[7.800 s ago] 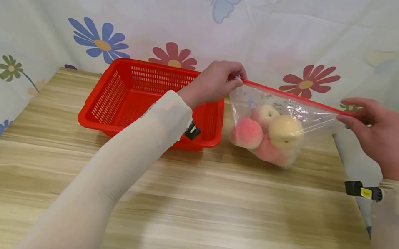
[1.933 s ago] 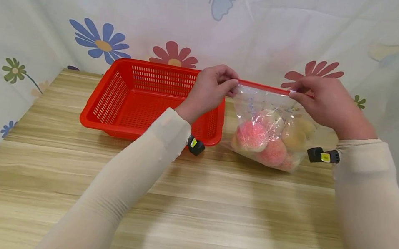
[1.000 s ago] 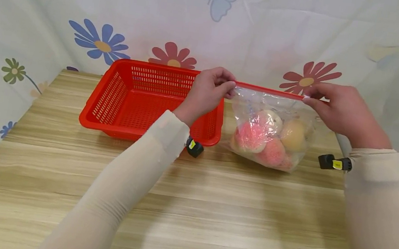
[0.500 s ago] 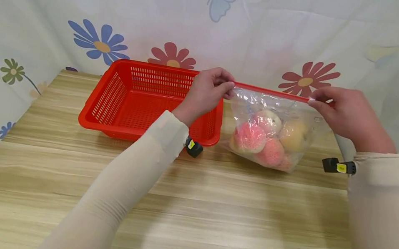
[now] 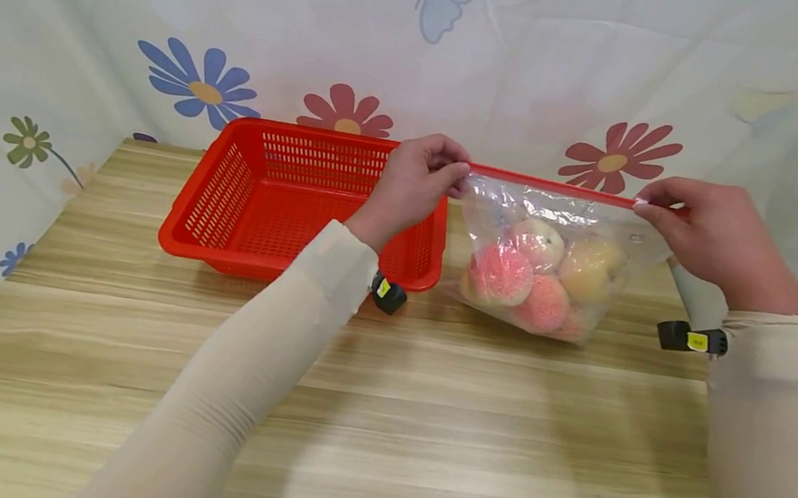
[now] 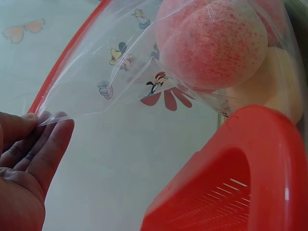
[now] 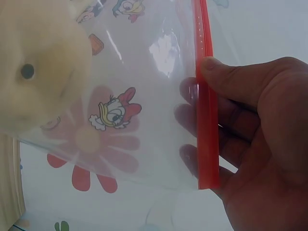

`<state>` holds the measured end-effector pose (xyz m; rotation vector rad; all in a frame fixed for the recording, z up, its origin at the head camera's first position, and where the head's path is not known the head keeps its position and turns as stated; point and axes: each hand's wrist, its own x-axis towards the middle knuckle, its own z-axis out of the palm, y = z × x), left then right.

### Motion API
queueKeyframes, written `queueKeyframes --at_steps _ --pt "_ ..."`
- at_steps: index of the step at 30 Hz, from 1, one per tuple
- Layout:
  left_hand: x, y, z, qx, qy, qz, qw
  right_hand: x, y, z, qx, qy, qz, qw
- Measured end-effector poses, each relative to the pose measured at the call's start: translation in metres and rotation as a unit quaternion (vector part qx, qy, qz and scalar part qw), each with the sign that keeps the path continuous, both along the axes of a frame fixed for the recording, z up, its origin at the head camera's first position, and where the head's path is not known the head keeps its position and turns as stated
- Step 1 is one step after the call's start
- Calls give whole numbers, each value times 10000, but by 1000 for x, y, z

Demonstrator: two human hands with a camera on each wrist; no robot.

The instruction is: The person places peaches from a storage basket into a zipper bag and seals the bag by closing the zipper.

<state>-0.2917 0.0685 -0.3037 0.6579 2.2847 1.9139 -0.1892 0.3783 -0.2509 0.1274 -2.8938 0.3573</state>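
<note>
A clear zip bag (image 5: 555,211) with a red zip strip (image 5: 551,183) hangs between both hands, its bottom low by the table. Inside are several peaches (image 5: 505,276), pink and pale yellow, bunched in the lower part. My left hand (image 5: 410,187) pinches the bag's top left corner; in the left wrist view, thumb and fingers (image 6: 50,149) hold the film at the strip's end. With thumb and fingers, my right hand (image 5: 712,231) pinches the strip toward its right side. In the right wrist view the thumb (image 7: 233,79) lies on the strip, fingertips behind the film. Printed cartoon figures (image 7: 115,110) show on the bag.
A red plastic basket (image 5: 199,244) with slotted walls stands left of the bag, under my left forearm, with nothing in it. Behind the wooden table (image 5: 463,451) hangs a flower-printed cloth (image 5: 544,66).
Over the last two seconds my right hand has slid rightward along the zip strip, leaving more of it showing. My left hand and the peaches have barely moved.
</note>
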Motion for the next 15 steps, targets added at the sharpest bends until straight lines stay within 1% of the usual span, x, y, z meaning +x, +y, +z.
queueKeyframes --at_steps 8,15 --pt "0 0 0 7 -16 18 10000 4 6 1 -40 51 -70 10000" --pt "1 0 1 3 -78 -1 10000 8 12 1 59 145 -85 9998"
